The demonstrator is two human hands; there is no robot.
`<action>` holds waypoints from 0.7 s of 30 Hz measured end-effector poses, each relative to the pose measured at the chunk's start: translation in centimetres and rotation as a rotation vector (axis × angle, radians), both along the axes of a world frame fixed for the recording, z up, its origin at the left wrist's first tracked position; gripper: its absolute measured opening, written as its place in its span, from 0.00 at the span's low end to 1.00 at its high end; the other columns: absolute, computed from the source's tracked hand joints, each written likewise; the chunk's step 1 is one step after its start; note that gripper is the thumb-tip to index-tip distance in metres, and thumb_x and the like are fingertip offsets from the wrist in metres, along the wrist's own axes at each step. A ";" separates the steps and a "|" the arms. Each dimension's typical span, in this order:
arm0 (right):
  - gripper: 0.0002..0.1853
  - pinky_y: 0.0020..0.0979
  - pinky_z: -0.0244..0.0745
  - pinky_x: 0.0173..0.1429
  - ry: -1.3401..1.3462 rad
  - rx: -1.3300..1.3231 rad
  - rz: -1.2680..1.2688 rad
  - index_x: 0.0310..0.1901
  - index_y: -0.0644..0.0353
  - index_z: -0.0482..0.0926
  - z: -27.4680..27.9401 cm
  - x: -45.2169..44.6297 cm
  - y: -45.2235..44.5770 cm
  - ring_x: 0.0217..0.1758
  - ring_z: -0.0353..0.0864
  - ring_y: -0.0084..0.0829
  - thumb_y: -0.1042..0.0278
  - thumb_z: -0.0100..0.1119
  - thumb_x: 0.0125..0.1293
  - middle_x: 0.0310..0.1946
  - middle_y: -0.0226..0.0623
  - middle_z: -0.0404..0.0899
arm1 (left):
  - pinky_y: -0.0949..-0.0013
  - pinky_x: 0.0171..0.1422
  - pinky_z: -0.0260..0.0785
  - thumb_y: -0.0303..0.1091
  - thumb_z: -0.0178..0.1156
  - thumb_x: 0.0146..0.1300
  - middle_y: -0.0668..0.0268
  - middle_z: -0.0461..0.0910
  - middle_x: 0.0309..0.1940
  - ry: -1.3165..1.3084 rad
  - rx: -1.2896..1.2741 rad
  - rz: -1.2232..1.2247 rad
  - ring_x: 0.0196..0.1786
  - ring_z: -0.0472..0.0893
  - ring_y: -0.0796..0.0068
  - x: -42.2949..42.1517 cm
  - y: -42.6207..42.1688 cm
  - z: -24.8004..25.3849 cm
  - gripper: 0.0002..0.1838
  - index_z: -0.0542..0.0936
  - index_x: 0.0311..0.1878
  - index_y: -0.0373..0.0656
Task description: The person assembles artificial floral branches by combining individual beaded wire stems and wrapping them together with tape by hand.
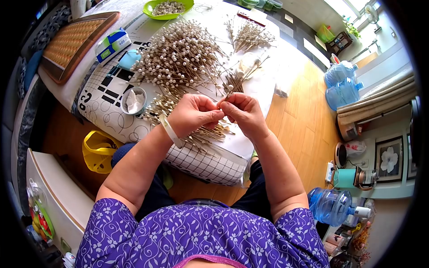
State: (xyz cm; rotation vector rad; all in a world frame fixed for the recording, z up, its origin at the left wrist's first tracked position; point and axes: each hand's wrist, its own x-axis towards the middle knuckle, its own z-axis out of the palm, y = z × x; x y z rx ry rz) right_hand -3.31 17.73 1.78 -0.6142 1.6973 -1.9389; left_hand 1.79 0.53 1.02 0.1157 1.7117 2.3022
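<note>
My left hand (195, 114), with a pale band on its wrist, is closed in a pinch; what lies between its fingertips is too small to make out. Touching it at the fingertips, my right hand (246, 115) pinches a thin brown stem sprig (255, 68) that slants up to the right. Beyond the hands spreads a large heap of white-beaded stems (178, 53). More pale-tipped stems (161, 106) lie beside and partly under my left hand. A small bundle of brown stems (233, 83) is just past my right hand, near a whitish round item (248, 61).
On the table (263, 85) are another beaded bunch (251, 35), a green bowl of beads (168, 9), a tissue pack (112, 45) and a small tub with white contents (134, 101). A yellow basket (97, 152) stands left below. Water jugs (343, 93) stand right.
</note>
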 end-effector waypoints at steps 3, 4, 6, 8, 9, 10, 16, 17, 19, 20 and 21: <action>0.06 0.16 0.66 0.30 0.007 0.008 0.004 0.31 0.65 0.77 0.1 -0.1 -0.1 0.26 0.69 0.13 0.71 0.56 0.59 0.25 0.27 0.76 | 0.79 0.30 0.71 0.30 0.59 0.58 0.64 0.78 0.25 -0.079 0.046 -0.057 0.26 0.76 0.81 0.0 -0.1 0.3 0.08 0.77 0.34 0.32; 0.06 0.16 0.66 0.30 0.007 0.007 0.004 0.31 0.65 0.77 0.0 -0.1 -0.1 0.26 0.69 0.13 0.71 0.56 0.59 0.25 0.27 0.76 | 0.79 0.31 0.71 0.29 0.59 0.57 0.64 0.78 0.25 -0.110 0.073 -0.071 0.27 0.76 0.80 0.0 -0.1 0.4 0.08 0.77 0.34 0.32; 0.06 0.15 0.61 0.23 -0.003 0.032 -0.026 0.31 0.63 0.77 -0.3 -0.2 -0.1 0.20 0.66 0.13 0.70 0.58 0.58 0.22 0.27 0.75 | 0.78 0.31 0.71 0.29 0.59 0.57 0.63 0.78 0.25 -0.072 0.082 -0.069 0.27 0.77 0.80 0.0 -0.2 0.2 0.08 0.77 0.34 0.33; 0.06 0.15 0.61 0.23 -0.028 0.051 -0.031 0.31 0.63 0.77 -0.3 -0.5 0.3 0.20 0.66 0.13 0.69 0.58 0.58 0.22 0.27 0.75 | 0.77 0.32 0.72 0.29 0.59 0.57 0.63 0.78 0.25 -0.033 0.091 -0.065 0.26 0.77 0.79 0.1 -0.2 0.0 0.08 0.77 0.35 0.33; 0.06 0.16 0.62 0.23 -0.052 0.069 -0.038 0.31 0.64 0.77 -0.2 -0.7 0.4 0.20 0.66 0.13 0.69 0.58 0.58 0.22 0.27 0.75 | 0.77 0.32 0.72 0.28 0.59 0.57 0.63 0.78 0.24 -0.042 0.099 -0.049 0.26 0.77 0.79 0.1 -0.1 0.0 0.07 0.77 0.34 0.33; 0.06 0.16 0.62 0.23 -0.050 0.068 -0.039 0.31 0.64 0.77 -0.1 -0.7 0.4 0.20 0.66 0.13 0.69 0.58 0.58 0.22 0.27 0.75 | 0.76 0.32 0.72 0.28 0.59 0.57 0.63 0.78 0.24 -0.052 0.108 -0.034 0.26 0.76 0.78 0.1 0.0 0.0 0.07 0.77 0.34 0.33; 0.05 0.16 0.67 0.28 0.120 0.087 -0.090 0.30 0.67 0.77 0.1 0.0 0.0 0.25 0.71 0.13 0.74 0.56 0.57 0.24 0.27 0.76 | 0.77 0.33 0.71 0.28 0.60 0.56 0.63 0.78 0.24 -0.046 0.107 0.009 0.27 0.77 0.78 0.1 0.6 -0.6 0.06 0.76 0.33 0.35; 0.04 0.16 0.67 0.29 0.111 0.077 -0.087 0.30 0.67 0.76 -0.1 -0.1 0.0 0.26 0.71 0.13 0.74 0.55 0.57 0.24 0.27 0.76 | 0.77 0.33 0.71 0.28 0.60 0.56 0.63 0.78 0.24 -0.045 0.107 0.006 0.27 0.77 0.78 0.1 0.8 -0.7 0.06 0.76 0.33 0.35; 0.04 0.16 0.66 0.28 0.124 0.077 -0.077 0.29 0.67 0.76 0.1 -0.1 -0.1 0.25 0.70 0.12 0.75 0.55 0.57 0.23 0.27 0.75 | 0.77 0.36 0.71 0.30 0.59 0.58 0.64 0.78 0.26 0.044 0.020 -0.013 0.30 0.78 0.79 0.1 0.9 -0.8 0.08 0.77 0.36 0.33; 0.04 0.16 0.66 0.28 0.124 0.077 -0.075 0.29 0.67 0.76 0.2 -0.2 0.0 0.25 0.70 0.12 0.75 0.55 0.57 0.23 0.27 0.75 | 0.77 0.36 0.71 0.30 0.59 0.58 0.64 0.78 0.26 0.043 0.020 -0.011 0.30 0.78 0.79 0.0 0.9 -0.9 0.08 0.77 0.36 0.33; 0.04 0.16 0.66 0.28 0.185 0.167 -0.057 0.29 0.67 0.76 0.3 -0.4 0.1 0.24 0.69 0.12 0.75 0.55 0.57 0.21 0.26 0.75 | 0.77 0.38 0.71 0.30 0.58 0.59 0.64 0.79 0.28 0.098 0.007 0.066 0.32 0.78 0.79 -0.2 0.8 -1.0 0.10 0.76 0.39 0.33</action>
